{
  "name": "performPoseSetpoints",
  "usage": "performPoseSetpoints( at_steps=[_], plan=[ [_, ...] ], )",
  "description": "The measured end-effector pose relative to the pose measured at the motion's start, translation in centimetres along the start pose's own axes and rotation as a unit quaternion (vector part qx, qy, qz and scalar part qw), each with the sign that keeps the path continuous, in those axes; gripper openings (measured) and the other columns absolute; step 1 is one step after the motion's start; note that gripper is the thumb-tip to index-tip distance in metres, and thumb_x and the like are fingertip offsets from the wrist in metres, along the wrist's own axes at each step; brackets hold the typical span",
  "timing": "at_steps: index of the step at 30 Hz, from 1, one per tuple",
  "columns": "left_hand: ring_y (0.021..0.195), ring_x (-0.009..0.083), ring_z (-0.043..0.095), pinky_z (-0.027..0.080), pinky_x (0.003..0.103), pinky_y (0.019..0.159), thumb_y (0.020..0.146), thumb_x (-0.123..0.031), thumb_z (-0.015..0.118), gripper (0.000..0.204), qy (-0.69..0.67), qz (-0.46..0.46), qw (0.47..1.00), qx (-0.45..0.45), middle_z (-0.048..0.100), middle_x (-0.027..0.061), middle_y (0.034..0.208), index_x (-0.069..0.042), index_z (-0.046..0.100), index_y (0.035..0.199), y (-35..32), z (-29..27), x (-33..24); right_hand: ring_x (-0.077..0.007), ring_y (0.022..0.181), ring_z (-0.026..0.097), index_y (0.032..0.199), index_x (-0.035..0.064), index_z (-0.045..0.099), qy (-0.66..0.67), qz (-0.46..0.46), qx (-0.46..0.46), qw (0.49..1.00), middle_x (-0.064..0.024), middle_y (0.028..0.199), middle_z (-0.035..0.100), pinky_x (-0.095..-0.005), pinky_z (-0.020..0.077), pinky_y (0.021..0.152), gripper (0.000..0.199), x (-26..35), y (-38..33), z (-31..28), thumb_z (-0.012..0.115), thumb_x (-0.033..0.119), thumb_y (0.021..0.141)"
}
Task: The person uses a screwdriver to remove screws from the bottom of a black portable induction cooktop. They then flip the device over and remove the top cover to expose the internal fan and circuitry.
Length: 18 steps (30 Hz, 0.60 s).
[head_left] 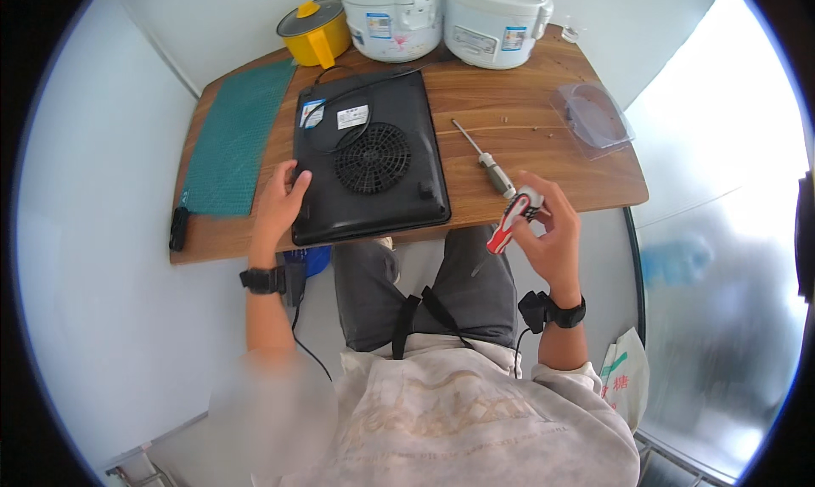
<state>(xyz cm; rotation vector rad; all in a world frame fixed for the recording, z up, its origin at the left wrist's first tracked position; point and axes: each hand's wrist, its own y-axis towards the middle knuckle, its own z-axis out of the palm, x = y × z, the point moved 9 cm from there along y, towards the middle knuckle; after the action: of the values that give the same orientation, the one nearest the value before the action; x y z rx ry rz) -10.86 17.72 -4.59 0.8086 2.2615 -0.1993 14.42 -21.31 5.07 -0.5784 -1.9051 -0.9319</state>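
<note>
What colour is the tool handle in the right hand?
Red, white and black handle, in the head view.

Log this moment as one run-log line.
left hand: resting on upturned black induction cooker | right hand: holding red-handled tool | grey-handled screwdriver: lying on wooden table

Between our hands lies the upturned cooktop [371, 160], our left hand [278, 205] resting on its near left corner. Left of that hand the mat [238, 139] covers the table [543, 173]. Just beyond our right hand [553, 232], which holds a screwdriver [509, 221], a second screwdriver [486, 160] lies. Farther right sits the plastic tray [592, 118]. Behind the cooktop stand a pot [316, 30] and two rice cookers [441, 16].
</note>
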Motion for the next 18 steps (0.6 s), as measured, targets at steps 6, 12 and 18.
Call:
performPoseSetpoints(
  at_steps=[6,12,18],
  plan=[
    [0.126,0.0381,0.065,0.051,0.044,0.105,0.099,-0.036,0.068,0.066,0.040,-0.058,0.994,0.085,0.060,0.0223,0.147,-0.027,0.044,0.159,-0.5,0.5,-1.6,-0.0307,0.078,0.067,0.131,0.0058,0.068,-0.099,-0.060,0.203,0.972,-0.0121,0.096,0.066,-0.0376,0.0560,0.073,0.055,0.4,-1.2,7.0,0.068,0.002,0.076],
    [0.124,0.0334,0.066,0.052,0.038,0.103,0.099,-0.024,0.064,0.055,0.058,-0.035,0.994,0.088,0.063,0.0215,0.143,-0.028,0.055,0.152,-0.6,0.4,-2.5,-0.0355,0.080,0.066,0.135,0.0041,0.065,-0.146,-0.071,0.263,0.951,-0.0158,0.092,0.066,-0.0430,0.0553,0.073,0.060,-1.5,-1.9,10.5,0.068,0.005,0.075],
    [0.060,0.0285,0.061,0.051,0.043,0.066,0.094,-0.018,0.062,0.042,0.079,-0.018,0.996,0.029,0.061,0.0213,0.070,-0.025,0.072,0.135,-2.4,-0.5,-3.6,-0.0375,0.084,0.066,0.134,0.0047,0.066,-0.152,-0.052,0.246,0.956,-0.0169,0.094,0.067,-0.0439,0.0546,0.079,0.058,-1.9,-1.5,10.2,0.068,0.008,0.076]
  ],
)
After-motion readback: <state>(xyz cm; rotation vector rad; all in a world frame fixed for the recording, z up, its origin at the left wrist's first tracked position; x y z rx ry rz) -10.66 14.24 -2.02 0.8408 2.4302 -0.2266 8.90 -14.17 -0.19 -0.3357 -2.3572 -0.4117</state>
